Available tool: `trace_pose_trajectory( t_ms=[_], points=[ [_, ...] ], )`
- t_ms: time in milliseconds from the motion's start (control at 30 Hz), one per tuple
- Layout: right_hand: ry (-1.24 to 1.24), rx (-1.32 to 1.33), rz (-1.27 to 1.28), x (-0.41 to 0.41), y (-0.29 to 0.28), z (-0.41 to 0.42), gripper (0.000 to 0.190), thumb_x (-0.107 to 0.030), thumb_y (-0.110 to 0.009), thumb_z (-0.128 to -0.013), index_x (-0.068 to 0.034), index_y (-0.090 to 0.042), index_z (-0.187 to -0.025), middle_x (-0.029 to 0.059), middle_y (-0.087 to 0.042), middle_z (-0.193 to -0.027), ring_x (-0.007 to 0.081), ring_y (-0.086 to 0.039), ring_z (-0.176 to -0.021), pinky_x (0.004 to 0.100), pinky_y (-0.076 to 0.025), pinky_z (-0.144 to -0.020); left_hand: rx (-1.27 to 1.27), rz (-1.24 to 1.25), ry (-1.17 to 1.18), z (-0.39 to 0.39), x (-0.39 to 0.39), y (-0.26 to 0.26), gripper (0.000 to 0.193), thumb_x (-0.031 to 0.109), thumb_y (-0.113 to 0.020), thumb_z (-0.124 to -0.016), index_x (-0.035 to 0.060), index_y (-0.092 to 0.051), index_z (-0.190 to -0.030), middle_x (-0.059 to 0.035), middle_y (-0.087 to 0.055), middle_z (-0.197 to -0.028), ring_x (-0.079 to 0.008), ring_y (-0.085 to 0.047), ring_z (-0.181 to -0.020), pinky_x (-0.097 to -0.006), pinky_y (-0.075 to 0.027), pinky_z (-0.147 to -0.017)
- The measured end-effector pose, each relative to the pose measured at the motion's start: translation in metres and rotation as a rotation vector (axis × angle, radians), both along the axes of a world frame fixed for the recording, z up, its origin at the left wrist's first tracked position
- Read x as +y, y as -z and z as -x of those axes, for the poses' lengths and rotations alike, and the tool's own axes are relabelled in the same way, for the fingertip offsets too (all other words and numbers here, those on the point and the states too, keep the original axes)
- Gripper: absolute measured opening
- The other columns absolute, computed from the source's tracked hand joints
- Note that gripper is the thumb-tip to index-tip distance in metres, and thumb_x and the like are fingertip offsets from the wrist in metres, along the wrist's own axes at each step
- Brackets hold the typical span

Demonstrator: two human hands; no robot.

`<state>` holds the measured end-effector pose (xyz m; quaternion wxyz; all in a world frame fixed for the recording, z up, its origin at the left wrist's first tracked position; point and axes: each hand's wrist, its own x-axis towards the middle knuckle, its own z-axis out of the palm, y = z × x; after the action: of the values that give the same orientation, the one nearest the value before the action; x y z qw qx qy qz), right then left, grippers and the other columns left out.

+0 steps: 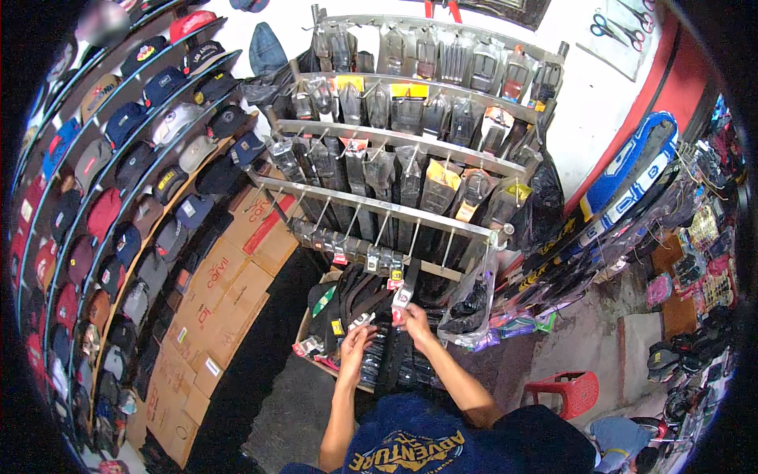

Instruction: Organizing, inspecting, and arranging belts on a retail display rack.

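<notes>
My right hand (pixel 416 324) grips the buckle end of a black belt (pixel 402 296), where a red and white tag shows. The belt seems to run up to the lowest rail of the metal display rack (pixel 379 204). To its left, my left hand (pixel 355 345) has its fingertips on a silver-coloured belt buckle (pixel 362 321). Both hands are above a cardboard box (pixel 320 362) filled with dark belts (pixel 358 290) and packed goods. Just above my right hand, several rolled belts with tagged buckles (pixel 373 259) line the rack's bottom.
Bagged belts (pixel 379 172) hang from the rack's upper rails on metal prongs. Shelves of caps (pixel 172 237) curve along the left, above flattened cardboard boxes (pixel 219 296). A clear plastic bag (pixel 474 302) hangs at the rack's right end. A red plastic stool (pixel 562 394) stands at lower right.
</notes>
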<state>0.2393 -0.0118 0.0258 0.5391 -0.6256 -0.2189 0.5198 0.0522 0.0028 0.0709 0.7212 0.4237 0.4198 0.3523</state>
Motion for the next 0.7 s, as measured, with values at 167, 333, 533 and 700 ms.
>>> trace_pose_trajectory(
  t_ms=[167, 333, 533, 700],
  points=[
    [0.166, -0.049, 0.026, 0.042, 0.053, -0.021, 0.018, -0.011, -0.049, -0.091, -0.004, -0.061, -0.101, 0.0044, -0.062, -0.081, 0.0125, -0.058, -0.059, 0.0264, -0.041, -0.049, 0.008, 0.112, -0.098, 0.024, -0.011, 0.011, 0.03, 0.023, -0.05, -0.098, 0.0023, -0.056, -0.119, -0.0089, -0.065, -0.11, -0.0143, -0.061, -0.097, -0.0276, -0.046, -0.086],
    [0.308, -0.636, 0.239, 0.07, 0.1, -0.031, 0.016, -0.007, -0.055, -0.081, -0.002, -0.063, -0.094, 0.0159, -0.063, -0.079, 0.0233, -0.061, -0.075, 0.0354, -0.045, -0.066, 0.025, 0.051, -0.168, 0.052, -0.014, 0.014, 0.035, 0.027, -0.049, -0.098, 0.0009, -0.052, -0.12, -0.0095, -0.064, -0.109, -0.0164, -0.062, -0.097, -0.0307, -0.049, -0.087],
    [0.248, -0.648, 0.288, 0.079, 0.09, -0.044, 0.024, -0.016, -0.051, -0.087, -0.011, -0.063, -0.107, 0.0223, -0.064, -0.102, 0.0406, -0.06, -0.099, 0.0461, -0.048, -0.08, 0.065, 0.035, -0.205, 0.07, -0.018, 0.014, 0.035, 0.028, -0.048, -0.098, 0.0017, -0.051, -0.121, -0.0096, -0.064, -0.111, -0.0166, -0.062, -0.099, -0.0307, -0.047, -0.086],
    [0.366, -0.635, 0.303, 0.086, 0.1, -0.038, 0.026, -0.014, -0.051, -0.087, -0.013, -0.064, -0.11, 0.0188, -0.066, -0.1, 0.0382, -0.062, -0.096, 0.0455, -0.048, -0.079, 0.098, 0.073, -0.214, 0.078, -0.022, 0.012, 0.035, 0.029, -0.048, -0.098, 0.002, -0.052, -0.121, -0.0091, -0.064, -0.111, -0.0162, -0.061, -0.1, -0.0305, -0.046, -0.087]
  ],
)
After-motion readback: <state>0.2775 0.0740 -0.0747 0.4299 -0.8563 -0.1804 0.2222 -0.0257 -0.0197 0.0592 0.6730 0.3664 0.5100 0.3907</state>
